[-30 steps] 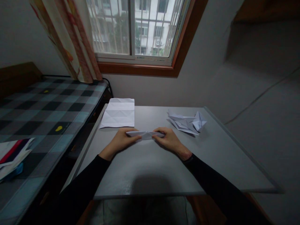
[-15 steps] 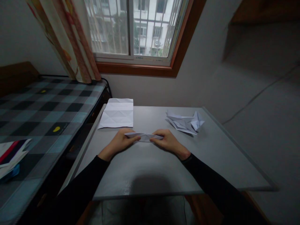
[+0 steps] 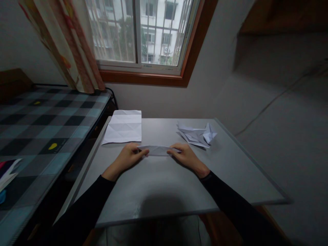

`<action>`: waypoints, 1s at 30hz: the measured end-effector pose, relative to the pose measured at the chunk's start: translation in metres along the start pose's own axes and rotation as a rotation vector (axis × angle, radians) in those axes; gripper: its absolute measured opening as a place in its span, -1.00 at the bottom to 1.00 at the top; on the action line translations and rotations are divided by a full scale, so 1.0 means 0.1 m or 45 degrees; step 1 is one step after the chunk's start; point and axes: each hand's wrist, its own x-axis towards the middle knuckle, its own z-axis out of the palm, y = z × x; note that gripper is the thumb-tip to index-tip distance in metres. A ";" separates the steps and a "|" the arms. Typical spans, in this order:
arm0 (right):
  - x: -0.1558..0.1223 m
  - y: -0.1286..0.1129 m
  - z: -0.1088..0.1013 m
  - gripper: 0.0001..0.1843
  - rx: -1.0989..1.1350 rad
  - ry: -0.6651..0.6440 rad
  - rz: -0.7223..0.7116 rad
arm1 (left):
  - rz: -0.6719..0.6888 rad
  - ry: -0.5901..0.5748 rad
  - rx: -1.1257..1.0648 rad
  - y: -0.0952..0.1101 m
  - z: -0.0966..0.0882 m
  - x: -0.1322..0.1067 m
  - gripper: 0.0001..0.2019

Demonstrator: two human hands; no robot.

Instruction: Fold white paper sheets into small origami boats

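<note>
A narrow strip of folded white paper (image 3: 158, 150) spans the gap between my two hands, low over the table's middle. My left hand (image 3: 130, 155) pinches its left end between thumb and fingers. At the other end, my right hand (image 3: 182, 154) grips the paper the same way. Beyond my left hand lies a creased white paper sheet (image 3: 124, 126), spread out with fold lines across it. Several folded paper pieces (image 3: 196, 134) sit in a cluster past my right hand; their exact shapes are hard to make out.
The white table (image 3: 159, 184) stands against the wall under a barred window (image 3: 138, 37). On the left is a bed (image 3: 51, 126) with a checked cover and some cloth (image 3: 9, 174) on it. A curtain (image 3: 77, 54) hangs beside the window.
My thumbs have moved apart toward the ends of the folded paper, so more of its middle shows, and it looks flatter. The whole view has shifted slightly.
</note>
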 end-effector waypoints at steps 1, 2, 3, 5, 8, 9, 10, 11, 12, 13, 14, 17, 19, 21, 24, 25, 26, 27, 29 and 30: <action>-0.04 0.04 -0.05 -0.73 -0.039 0.024 -0.011 | -0.005 0.015 -0.014 0.00 0.00 0.00 -0.63; -0.09 0.08 -0.12 -0.72 -0.087 0.051 -0.025 | -0.009 0.037 -0.025 0.00 0.00 0.01 -0.65; -0.14 0.12 -0.19 -0.73 -0.137 0.092 -0.044 | -0.010 0.062 -0.029 -0.01 0.00 0.01 -0.66; -0.27 0.21 -0.36 -0.77 -0.233 0.173 -0.087 | -0.010 0.104 -0.021 -0.02 0.00 0.03 -0.68; -0.48 0.34 -0.62 -0.79 -0.376 0.310 -0.137 | 0.003 0.100 0.007 -0.04 0.01 0.04 -0.68; -0.55 0.38 -0.71 -0.79 -0.445 0.332 -0.139 | 0.011 0.092 0.020 -0.04 0.02 0.04 -0.68; -0.63 0.41 -0.79 -0.78 -0.516 0.353 -0.142 | 0.019 0.084 0.032 -0.04 0.02 0.04 -0.68; -0.70 0.45 -0.86 -0.77 -0.585 0.374 -0.134 | 0.026 0.080 0.043 -0.03 0.02 0.04 -0.68; -0.77 0.48 -0.93 -0.76 -0.654 0.400 -0.116 | 0.030 0.078 0.051 -0.03 0.02 0.04 -0.68; -0.83 0.50 -0.99 -0.75 -0.721 0.422 -0.100 | 0.033 0.080 0.056 -0.03 0.02 0.04 -0.68; -0.88 0.52 -1.04 -0.73 -0.776 0.444 -0.083 | 0.034 0.082 0.060 -0.02 0.02 0.03 -0.68; -0.99 0.55 -1.14 -0.77 -0.859 0.547 -0.089 | 0.037 0.082 0.070 -0.02 0.02 0.03 -0.69; -1.01 0.56 -1.17 -0.81 -0.817 0.670 -0.093 | 0.042 0.085 0.080 -0.02 0.02 0.03 -0.69; -1.01 0.57 -1.19 -0.83 -0.726 0.816 -0.065 | 0.049 0.095 0.089 -0.04 0.03 0.03 -0.70; -0.99 0.59 -1.22 -0.80 -0.632 1.057 -0.006 | 0.056 0.100 0.097 -0.04 0.03 0.03 -0.69; -0.98 0.60 -1.24 -0.77 -0.624 1.140 0.021 | 0.056 0.098 0.098 -0.04 0.03 0.03 -0.69; -0.98 0.62 -1.26 -0.75 -0.625 1.217 0.057 | 0.055 0.095 0.097 -0.04 0.03 0.04 -0.69; -0.99 0.63 -1.28 -0.72 -0.635 1.283 0.099 | 0.054 0.091 0.095 -0.04 0.03 0.04 -0.70; -1.00 0.67 -1.32 -0.68 -0.670 1.357 0.176 | 0.053 0.083 0.092 -0.04 0.02 0.04 -0.70; -1.01 0.70 -1.34 -0.67 -0.689 1.361 0.205 | 0.054 0.077 0.091 -0.05 0.02 0.04 -0.70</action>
